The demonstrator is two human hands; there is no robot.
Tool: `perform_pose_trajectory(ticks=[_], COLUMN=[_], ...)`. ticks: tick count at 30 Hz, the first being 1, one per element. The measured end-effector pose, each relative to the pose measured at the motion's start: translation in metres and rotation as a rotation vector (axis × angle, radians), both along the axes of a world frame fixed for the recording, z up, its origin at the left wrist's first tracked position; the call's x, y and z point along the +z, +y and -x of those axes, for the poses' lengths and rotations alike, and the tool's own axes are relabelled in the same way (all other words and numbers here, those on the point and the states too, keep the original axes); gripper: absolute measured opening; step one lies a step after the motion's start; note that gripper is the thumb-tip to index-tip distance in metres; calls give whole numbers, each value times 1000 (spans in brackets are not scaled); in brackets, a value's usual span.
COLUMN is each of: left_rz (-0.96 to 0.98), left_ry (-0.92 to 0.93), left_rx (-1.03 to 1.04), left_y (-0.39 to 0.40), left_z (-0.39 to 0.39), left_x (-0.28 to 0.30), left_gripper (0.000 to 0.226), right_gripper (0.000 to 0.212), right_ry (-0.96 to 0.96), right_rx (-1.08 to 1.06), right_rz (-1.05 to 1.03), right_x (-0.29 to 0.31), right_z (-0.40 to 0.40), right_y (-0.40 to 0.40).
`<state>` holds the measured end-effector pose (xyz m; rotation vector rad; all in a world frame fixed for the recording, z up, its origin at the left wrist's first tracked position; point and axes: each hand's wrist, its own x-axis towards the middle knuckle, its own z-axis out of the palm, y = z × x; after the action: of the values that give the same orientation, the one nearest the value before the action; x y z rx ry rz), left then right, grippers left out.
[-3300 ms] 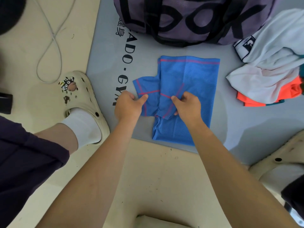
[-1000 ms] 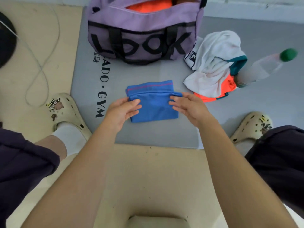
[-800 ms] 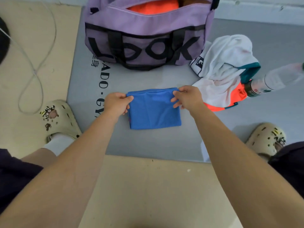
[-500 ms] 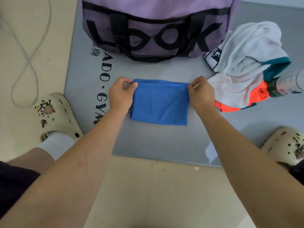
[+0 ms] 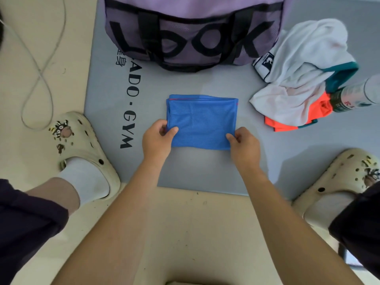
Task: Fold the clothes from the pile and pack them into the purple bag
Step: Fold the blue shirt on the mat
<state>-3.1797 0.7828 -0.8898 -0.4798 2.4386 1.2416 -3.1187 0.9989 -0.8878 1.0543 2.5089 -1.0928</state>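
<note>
A blue mesh garment (image 5: pixel 202 120), folded into a small rectangle, lies on the grey gym mat (image 5: pixel 205 171). My left hand (image 5: pixel 157 140) pinches its near left corner. My right hand (image 5: pixel 244 145) pinches its near right corner. The purple bag (image 5: pixel 193 31) with black lettering stands just beyond the garment; its opening is out of view. The pile of clothes (image 5: pixel 302 75), white on top with orange and teal beneath, sits to the right of the bag.
A plastic bottle (image 5: pixel 355 93) lies against the pile at the right edge. My two cream clogs (image 5: pixel 82 145) (image 5: pixel 337 182) flank the mat's near edge. A grey cable (image 5: pixel 39 64) loops over the beige floor on the left.
The blue garment has been folded down to a small rectangle. My hands slid from its far corners to its near corners. The view dropped, so the bag's opening left the frame.
</note>
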Motion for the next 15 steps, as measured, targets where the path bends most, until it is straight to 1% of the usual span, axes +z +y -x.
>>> perform_pose_trajectory(ticks=[3,6,8,11,13,15], left_rz=[-5,71,169,328,350,312], left_ry=[32,98,94,33,4,13], left_rx=[-54,-144,-177,-122,-104,-118], left_y=[1,2,4,6,5,3], left_z=[10,15,15,17,18,16], left_x=[-2,-3,-3,-2,-4,-7], left_gripper=[14,13,18,34,34,30], right_gripper=[26,22,22,30,30,24], right_ry=[-41,-84,-52,24,52,72], right_rx=[23,46,36,-3,-14,-21], right_rz=[-24,-28,-30,-17,-12,1], right_x=[0,-1,-1,-1,0,0], right_z=[-1,1,6,23,37,46], right_y=[5,10,8,4,5,7])
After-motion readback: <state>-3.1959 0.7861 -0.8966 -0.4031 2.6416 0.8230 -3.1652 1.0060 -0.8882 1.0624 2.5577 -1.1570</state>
